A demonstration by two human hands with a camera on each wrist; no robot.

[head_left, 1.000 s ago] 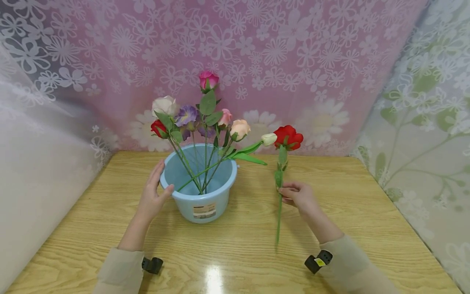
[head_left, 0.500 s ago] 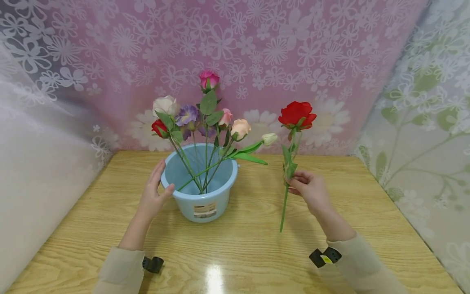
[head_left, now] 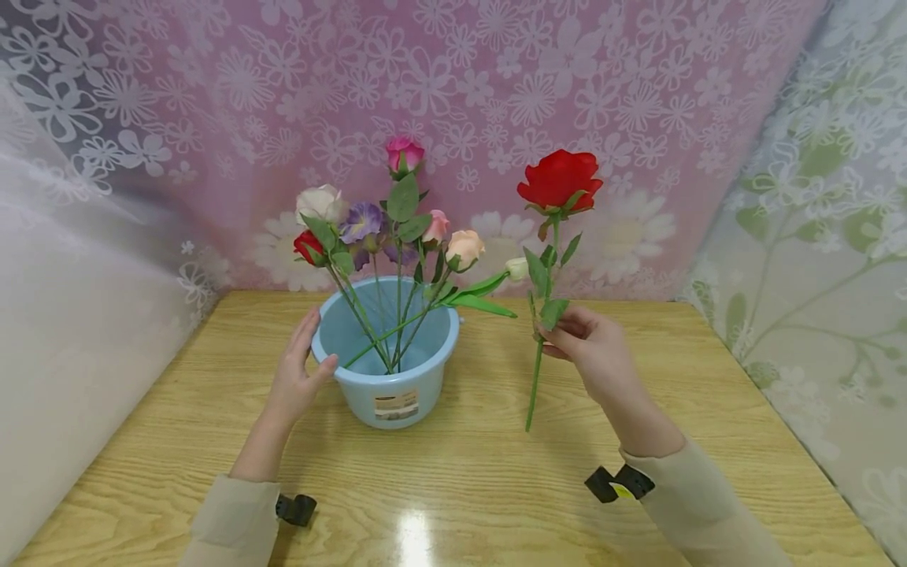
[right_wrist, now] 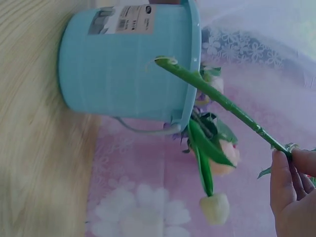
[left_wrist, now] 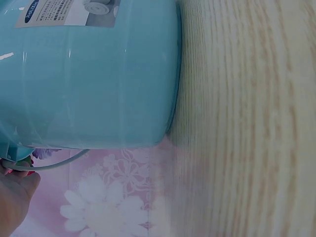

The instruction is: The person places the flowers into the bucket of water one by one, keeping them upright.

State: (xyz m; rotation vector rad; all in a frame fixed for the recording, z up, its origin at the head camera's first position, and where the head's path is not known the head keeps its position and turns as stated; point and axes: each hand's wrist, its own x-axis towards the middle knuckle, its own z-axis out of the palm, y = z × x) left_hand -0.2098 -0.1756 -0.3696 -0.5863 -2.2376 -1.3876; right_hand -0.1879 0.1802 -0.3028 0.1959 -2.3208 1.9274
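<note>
A light blue bucket [head_left: 397, 400] stands upright on the table, with several artificial flowers leaning in it. At the bucket's left side my left hand [head_left: 296, 376] rests against the rim, fingers extended along the outside and thumb at the front edge. My right hand [head_left: 594, 350] pinches the green stem of a red rose [head_left: 561, 183] between thumb and fingers, just under its leaves. The rose is held nearly upright to the right of the bucket, its bare stem [right_wrist: 215, 94] pointing down. In the right wrist view that stem crosses in front of the bucket [right_wrist: 123, 74].
In the bucket are a magenta rose [head_left: 405, 153], a white rose [head_left: 322, 205], a purple flower [head_left: 361, 222] and a peach rose [head_left: 464, 249]. A white tulip [head_left: 517, 269] leans out over the right rim. The wooden table [head_left: 468, 480] meets a pink floral curtain [head_left: 496, 94] behind.
My right hand has lifted the red rose higher, swinging right and then back left, and its bloom has risen. My left hand and the bucket have stayed in place.
</note>
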